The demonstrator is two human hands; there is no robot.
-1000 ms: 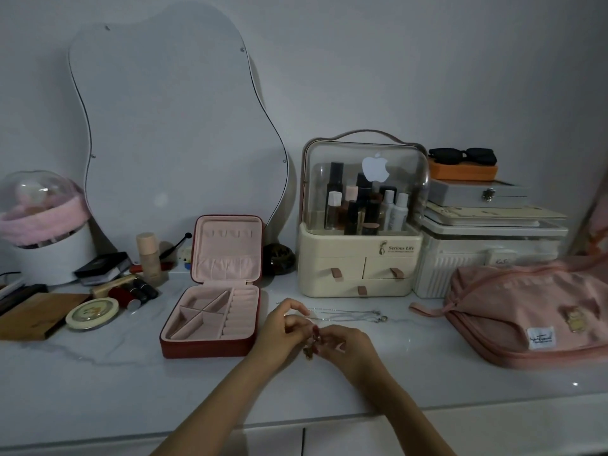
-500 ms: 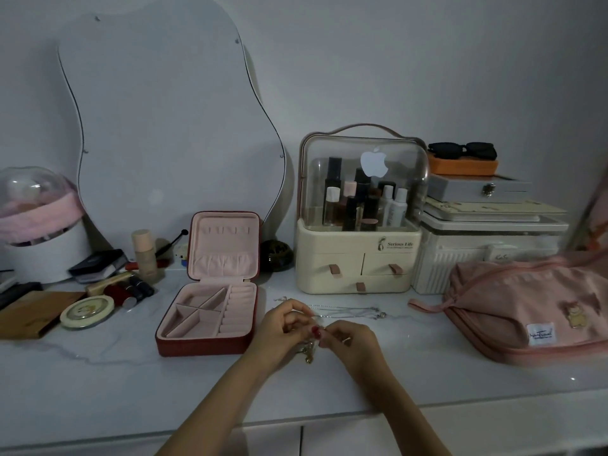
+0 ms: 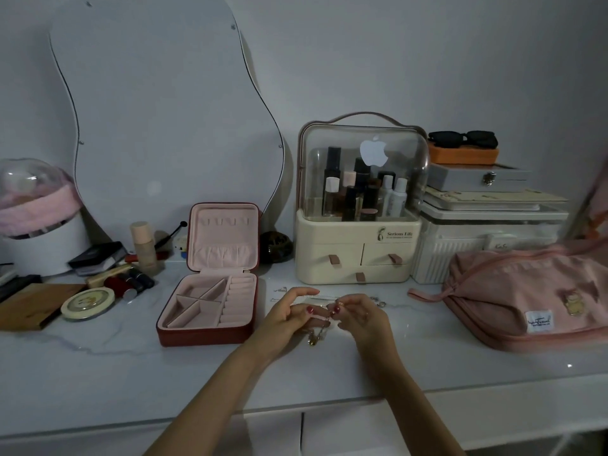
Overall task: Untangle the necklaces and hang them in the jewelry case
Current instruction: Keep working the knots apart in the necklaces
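Note:
A red jewelry case [image 3: 210, 291] with pink lining stands open on the white marble top, its lid upright and showing a row of hooks. To its right my left hand [image 3: 286, 319] and my right hand [image 3: 362, 315] meet just above the counter. Both pinch a thin gold necklace [image 3: 317, 334] whose chain and pendant dangle between them. More silver necklaces [image 3: 329, 297] lie stretched on the counter just behind my hands; their ends show at either side.
A cream cosmetics organizer [image 3: 358, 255] with a clear dome stands behind. A pink pouch [image 3: 526, 291] lies at the right, stacked boxes [image 3: 487, 225] behind it. Lipsticks, a round tin [image 3: 87, 303] and bottles sit left of the case. A wavy mirror [image 3: 158, 110] leans on the wall.
My hands have stayed together over the same spot, fingers shifting on the gold chain. The left index finger now lifts and stretches out; more of the chain hangs below.

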